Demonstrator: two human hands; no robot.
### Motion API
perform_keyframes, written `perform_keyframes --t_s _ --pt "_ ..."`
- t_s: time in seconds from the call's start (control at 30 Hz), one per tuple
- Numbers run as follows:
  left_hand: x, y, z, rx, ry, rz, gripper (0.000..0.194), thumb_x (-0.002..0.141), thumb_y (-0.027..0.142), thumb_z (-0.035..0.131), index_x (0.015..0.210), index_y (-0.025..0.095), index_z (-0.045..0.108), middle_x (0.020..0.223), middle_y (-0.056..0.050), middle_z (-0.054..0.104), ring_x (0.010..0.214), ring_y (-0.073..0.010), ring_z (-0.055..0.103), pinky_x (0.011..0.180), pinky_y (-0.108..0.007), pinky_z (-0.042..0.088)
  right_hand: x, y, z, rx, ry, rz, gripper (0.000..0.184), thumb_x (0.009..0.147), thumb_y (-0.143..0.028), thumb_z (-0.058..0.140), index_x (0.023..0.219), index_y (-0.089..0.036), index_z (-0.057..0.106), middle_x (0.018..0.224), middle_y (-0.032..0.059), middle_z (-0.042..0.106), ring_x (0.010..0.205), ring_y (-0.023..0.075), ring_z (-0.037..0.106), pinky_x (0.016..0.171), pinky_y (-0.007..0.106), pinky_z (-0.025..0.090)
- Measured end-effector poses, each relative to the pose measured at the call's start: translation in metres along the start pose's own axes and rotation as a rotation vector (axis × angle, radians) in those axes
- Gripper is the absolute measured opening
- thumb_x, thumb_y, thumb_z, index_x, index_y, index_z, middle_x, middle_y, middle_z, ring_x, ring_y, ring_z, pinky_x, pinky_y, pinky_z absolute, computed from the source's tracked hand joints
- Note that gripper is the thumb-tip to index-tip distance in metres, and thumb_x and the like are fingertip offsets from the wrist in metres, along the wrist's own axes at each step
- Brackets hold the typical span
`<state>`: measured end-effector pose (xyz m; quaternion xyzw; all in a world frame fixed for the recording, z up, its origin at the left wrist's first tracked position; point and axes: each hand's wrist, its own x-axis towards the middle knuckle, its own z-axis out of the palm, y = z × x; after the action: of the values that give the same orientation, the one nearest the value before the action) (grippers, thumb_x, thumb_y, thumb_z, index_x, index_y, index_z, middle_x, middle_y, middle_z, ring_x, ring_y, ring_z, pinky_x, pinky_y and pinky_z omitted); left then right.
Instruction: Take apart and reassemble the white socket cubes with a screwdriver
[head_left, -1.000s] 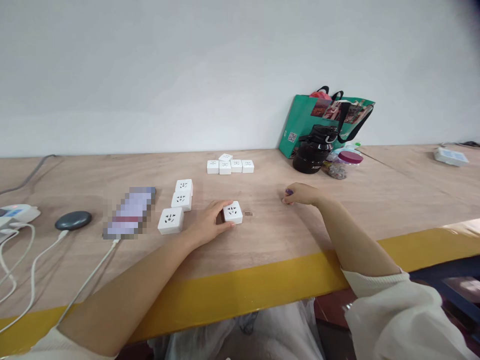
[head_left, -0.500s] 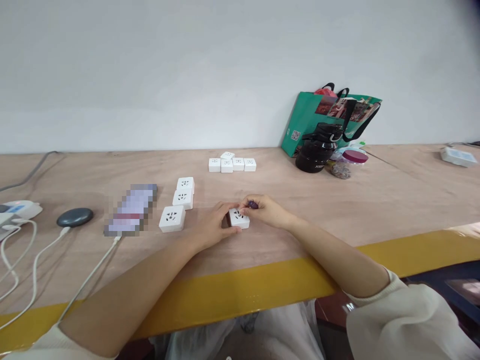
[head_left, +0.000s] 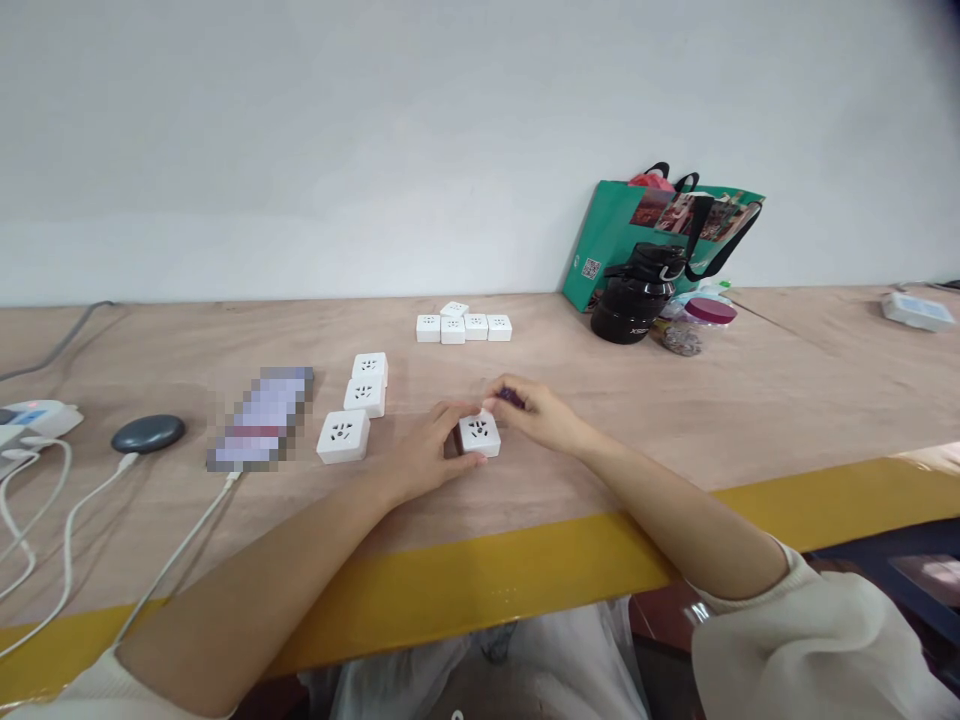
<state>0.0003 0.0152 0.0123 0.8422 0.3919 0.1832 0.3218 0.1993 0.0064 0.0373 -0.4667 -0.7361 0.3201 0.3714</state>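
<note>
A white square power socket [head_left: 480,436] lies face up on the wooden table, its slotted face showing. Thumb and fingers of my left hand [head_left: 433,455] grip it from the left side and rear corner. My right hand [head_left: 541,412] is closed just behind the socket's far right corner, fingertips by its rear edge. Part of a small dark purple object [head_left: 511,397] shows inside the curled right fingers; its kind is mostly hidden. To the left, several like sockets [head_left: 343,437] stand in a row running away from me.
More white sockets [head_left: 453,330] sit in a group near the wall. At the back right are a black flask [head_left: 634,300], a green bag [head_left: 600,240] and a jar with a dark red lid [head_left: 711,312]. A phone [head_left: 262,420], cables and a dark oval device [head_left: 148,434] lie left.
My right hand has moved slightly back, off the socket's face to its far edge, uncovering the slots. My left hand keeps its grip on the socket.
</note>
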Motion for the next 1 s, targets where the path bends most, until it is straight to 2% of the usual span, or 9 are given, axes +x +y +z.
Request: perform_keyframes --t_s 0.1,0.17,0.27,0.43,0.77,0.9,1.0 --pt "0.000 0.002 0.001 0.004 -0.008 0.004 0.044 0.079 0.037 0.060 0.121 0.028 0.047 0.131 -0.003 0.046 0.119 -0.0252 0.047 0.100 -0.039 0.040 0.002 0.003 -0.009 0.245 0.221 0.030 0.026 0.087 -0.039 0.040 0.069 -0.021 0.046 0.063 -0.0022 0.053 0.056 0.0107 0.048 0.055 0.025 0.040" --pt "-0.001 0.003 0.002 -0.006 -0.020 0.006 0.043 0.079 0.037 0.060 0.119 0.028 0.048 0.131 -0.003 0.046 0.119 -0.0252 0.047 0.100 -0.039 0.040 0.004 0.006 -0.010 0.388 0.310 0.073 0.031 0.088 -0.045 0.036 0.070 -0.022 0.042 0.063 -0.0020 0.053 0.051 0.0102 0.047 0.049 0.024 0.039" --pt "-0.001 0.005 0.002 -0.017 -0.029 -0.008 0.042 0.079 0.036 0.060 0.119 0.027 0.048 0.130 -0.003 0.046 0.117 -0.0250 0.048 0.098 -0.039 0.041 0.006 0.009 -0.006 0.508 0.340 0.131 0.036 0.085 -0.057 0.039 0.073 -0.023 0.041 0.063 -0.0030 0.053 0.041 0.0083 0.042 0.040 0.024 0.034" --pt "-0.001 0.006 0.001 -0.026 -0.025 0.000 0.043 0.078 0.035 0.062 0.118 0.028 0.048 0.128 -0.003 0.047 0.115 -0.0247 0.049 0.098 -0.039 0.041 0.006 0.006 0.005 0.531 0.409 0.083 0.042 0.081 -0.064 0.044 0.074 -0.022 0.041 0.066 -0.0028 0.054 0.044 0.0075 0.046 0.042 0.024 0.039" --pt "-0.001 0.006 0.002 -0.024 -0.031 0.003 0.041 0.079 0.033 0.061 0.117 0.026 0.048 0.130 -0.002 0.046 0.116 -0.0252 0.048 0.100 -0.039 0.039 0.002 0.002 0.003 0.446 0.370 0.006 0.039 0.084 -0.060 0.045 0.073 -0.022 0.041 0.065 -0.0034 0.053 0.043 0.0069 0.046 0.042 0.024 0.038" --pt "0.000 0.004 0.003 0.000 -0.015 0.026 0.044 0.078 0.036 0.062 0.118 0.027 0.047 0.128 -0.003 0.048 0.116 -0.0254 0.048 0.097 -0.039 0.041 -0.002 -0.009 0.001 0.230 0.301 -0.129 0.037 0.089 -0.054 0.039 0.074 -0.021 0.044 0.067 -0.0019 0.051 0.051 0.0085 0.048 0.050 0.026 0.041" --pt "-0.002 0.001 0.004 0.018 -0.010 0.000 0.043 0.078 0.040 0.061 0.117 0.028 0.047 0.127 -0.002 0.050 0.111 -0.0252 0.051 0.091 -0.039 0.044 -0.001 -0.020 0.003 0.038 0.236 -0.212 0.032 0.091 -0.050 0.039 0.089 -0.021 0.051 0.080 0.0014 0.054 0.065 0.0112 0.053 0.061 0.028 0.046"
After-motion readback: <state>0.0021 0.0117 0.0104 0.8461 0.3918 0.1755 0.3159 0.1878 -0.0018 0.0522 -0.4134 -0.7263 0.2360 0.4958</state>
